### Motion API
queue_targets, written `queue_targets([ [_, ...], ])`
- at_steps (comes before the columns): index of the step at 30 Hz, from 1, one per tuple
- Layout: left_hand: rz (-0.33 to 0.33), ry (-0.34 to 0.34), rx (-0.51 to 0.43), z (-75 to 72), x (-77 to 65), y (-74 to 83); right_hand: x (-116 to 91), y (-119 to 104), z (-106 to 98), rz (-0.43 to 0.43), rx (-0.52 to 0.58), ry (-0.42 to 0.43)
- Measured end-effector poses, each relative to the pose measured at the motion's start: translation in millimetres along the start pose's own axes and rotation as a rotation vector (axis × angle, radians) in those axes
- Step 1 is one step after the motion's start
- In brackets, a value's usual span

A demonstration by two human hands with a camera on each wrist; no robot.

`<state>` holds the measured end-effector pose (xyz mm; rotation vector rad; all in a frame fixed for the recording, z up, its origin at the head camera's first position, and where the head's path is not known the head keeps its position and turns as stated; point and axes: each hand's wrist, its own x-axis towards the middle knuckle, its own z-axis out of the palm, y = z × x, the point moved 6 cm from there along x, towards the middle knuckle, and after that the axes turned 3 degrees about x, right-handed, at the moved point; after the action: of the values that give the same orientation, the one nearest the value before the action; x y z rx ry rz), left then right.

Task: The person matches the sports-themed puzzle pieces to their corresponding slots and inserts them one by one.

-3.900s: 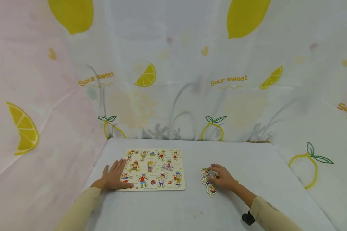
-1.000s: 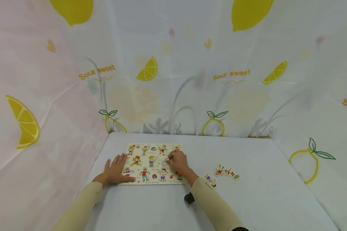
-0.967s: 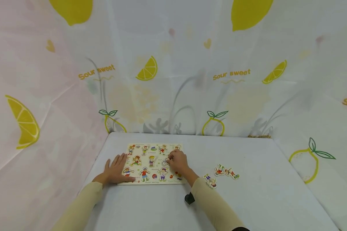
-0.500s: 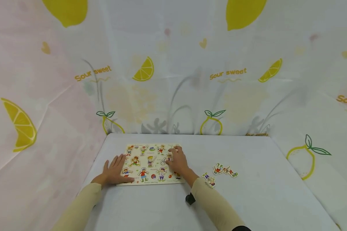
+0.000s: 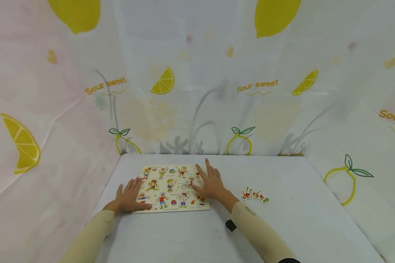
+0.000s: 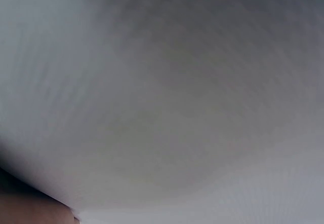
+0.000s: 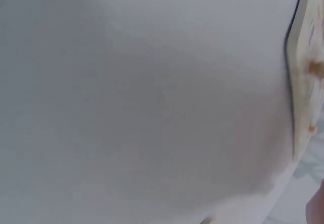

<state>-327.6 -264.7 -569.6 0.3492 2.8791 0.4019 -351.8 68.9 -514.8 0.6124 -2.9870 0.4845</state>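
A flat wooden puzzle board (image 5: 171, 211) with printed sports figures lies on the white table. My left hand (image 5: 128, 197) rests on its left edge, fingers spread and thumb along the front. Over the right side is my right hand (image 5: 214, 184), fingers extended apart and nothing in its grasp. Its thumb tip is right at the cyclist piece (image 5: 188, 183), which lies in the board. In the right wrist view, the board's edge (image 7: 296, 92) and a fingertip (image 7: 316, 206) show at the right. The left wrist view holds blurred white and a bit of skin (image 6: 35, 210).
Two loose figure pieces, one (image 5: 247, 193) beside the other (image 5: 261, 196), lie on the table (image 5: 293, 212) to the right of the board. A black object (image 5: 230, 225) hangs under the right forearm. A lemon-printed cloth (image 5: 197, 109) stands behind the table.
My right hand went from the loose pieces to the board's right side, pinched at the cyclist, then released and spread its fingers. One loose piece is now hidden near the right sleeve. The left hand stayed.
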Motion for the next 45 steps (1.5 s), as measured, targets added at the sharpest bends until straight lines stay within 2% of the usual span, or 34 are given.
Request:
queue_targets([
  [5, 0.003, 0.018, -0.021, 1.3, 1.5, -2.4, -13, 26, -12, 0.021, -0.027, 0.026],
  [10, -0.008, 0.027, -0.003, 1.6, 3.0, -7.0, -22, 48, -17, 0.047, -0.028, 0.057],
  [14, 0.002, 0.03, -0.013, 3.1, 3.4, -4.0, -33, 67, -20, 0.054, -0.015, 0.087],
  [18, 0.011, 0.009, -0.023, 7.3, 3.3, -1.0, -49, 92, -24, 0.109, -0.038, 0.079],
  [21, 0.004, 0.023, -0.02, 6.8, 3.1, -2.5, -59, 108, -31, 0.126, -0.027, 0.091],
  [28, 0.003, 0.014, -0.012, 5.7, 4.3, -3.1, -76, 130, -49, 0.089, 0.029, 0.198],
  [32, 0.004, 0.009, -0.022, 2.4, 2.1, -0.6, -84, 137, -57, 0.077, 0.077, 0.226],
  [35, 0.007, 0.003, -0.037, 0.8, 1.3, 1.6, -90, 147, -59, 0.119, 0.117, 0.184],
  [40, 0.015, -0.022, -0.034, -1.9, 1.1, 4.0, -100, 164, -52, 0.229, 0.27, 0.06],
  [43, 0.01, -0.037, -0.026, -4.6, -0.2, 5.8, -104, 165, -51, 0.181, 0.308, 0.039],
  [45, 0.012, -0.036, -0.03, -5.3, 0.6, 7.6, -106, 162, -52, 0.124, 0.291, 0.039],
])
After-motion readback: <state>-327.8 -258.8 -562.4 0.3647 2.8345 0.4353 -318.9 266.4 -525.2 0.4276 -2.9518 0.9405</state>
